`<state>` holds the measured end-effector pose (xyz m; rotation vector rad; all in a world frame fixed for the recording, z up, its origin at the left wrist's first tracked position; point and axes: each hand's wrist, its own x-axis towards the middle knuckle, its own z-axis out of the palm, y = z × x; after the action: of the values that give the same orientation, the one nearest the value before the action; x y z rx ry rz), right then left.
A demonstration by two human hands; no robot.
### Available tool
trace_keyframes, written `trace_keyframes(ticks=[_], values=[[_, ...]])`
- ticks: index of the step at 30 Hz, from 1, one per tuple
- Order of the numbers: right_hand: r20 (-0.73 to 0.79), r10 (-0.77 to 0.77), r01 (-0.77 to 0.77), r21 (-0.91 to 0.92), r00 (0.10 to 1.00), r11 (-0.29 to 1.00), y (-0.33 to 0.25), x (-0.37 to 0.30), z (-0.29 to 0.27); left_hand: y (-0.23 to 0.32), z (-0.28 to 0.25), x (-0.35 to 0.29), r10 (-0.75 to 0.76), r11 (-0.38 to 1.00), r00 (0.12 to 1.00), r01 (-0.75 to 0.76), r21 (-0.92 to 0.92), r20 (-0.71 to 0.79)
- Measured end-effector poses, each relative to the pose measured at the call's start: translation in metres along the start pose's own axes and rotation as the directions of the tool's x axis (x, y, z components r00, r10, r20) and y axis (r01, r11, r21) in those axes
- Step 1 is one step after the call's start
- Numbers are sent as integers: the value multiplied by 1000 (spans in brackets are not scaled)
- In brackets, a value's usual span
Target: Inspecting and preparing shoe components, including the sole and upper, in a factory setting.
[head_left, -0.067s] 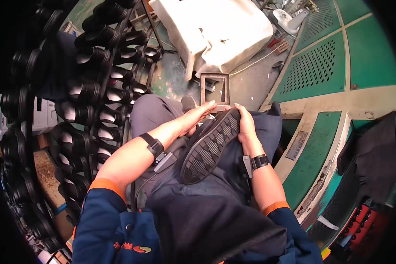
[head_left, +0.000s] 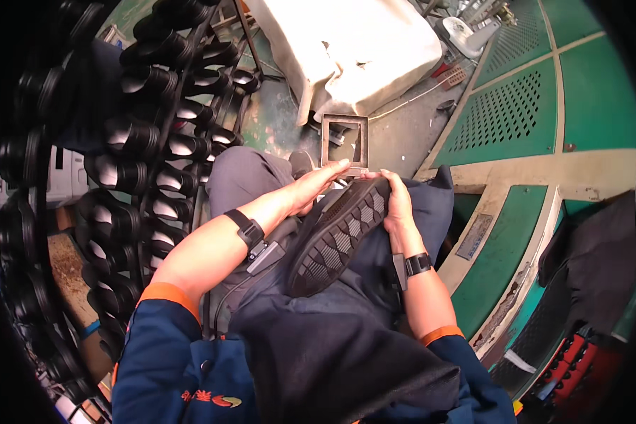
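A black shoe [head_left: 343,237] lies tilted over my lap, its ridged sole turned up toward me and its near end against my apron [head_left: 339,339]. At the far end my right hand [head_left: 397,203] wraps round the shoe's right edge, fingers closed on it. My left hand [head_left: 318,187] is beside the shoe's far left side, fingers stretched forward and its thumb side up. Its lower fingers and palm are partly hidden, and whether they press on the upper does not show. Just beyond both hands stands a rusty rectangular metal frame [head_left: 364,141].
Racks hold many black shoes [head_left: 131,134] close on my left. Ahead, a pale cloth cover [head_left: 360,49] drapes over something bulky. Green metal panels [head_left: 505,106] with cream edges run along the right. Dark cloth [head_left: 604,247] hangs at the far right, above a red item [head_left: 569,364].
The shoe has tilted slightly, so a little more of its left side shows beside the sole. Both hands keep nearly the same places.
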<state>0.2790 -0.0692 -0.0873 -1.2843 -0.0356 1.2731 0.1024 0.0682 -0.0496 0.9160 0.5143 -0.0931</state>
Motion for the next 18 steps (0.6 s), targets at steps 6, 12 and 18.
trace_keyframes(ticks=[6, 12, 18], values=[[57, 20, -27, 131, 998, 991, -6, -12, 18, -4, -4, 0, 18, 996, 998, -13, -93, 59], [56, -70, 70, 7, 996, 998, -14, -16, 40, -14, -11, 4, 176, 984, 981, -173, -44, 76], [52, -155, 157, -44, 987, 987, -27, -1, 88, 4, -5, -11, 53, 994, 995, -61, -92, -83]])
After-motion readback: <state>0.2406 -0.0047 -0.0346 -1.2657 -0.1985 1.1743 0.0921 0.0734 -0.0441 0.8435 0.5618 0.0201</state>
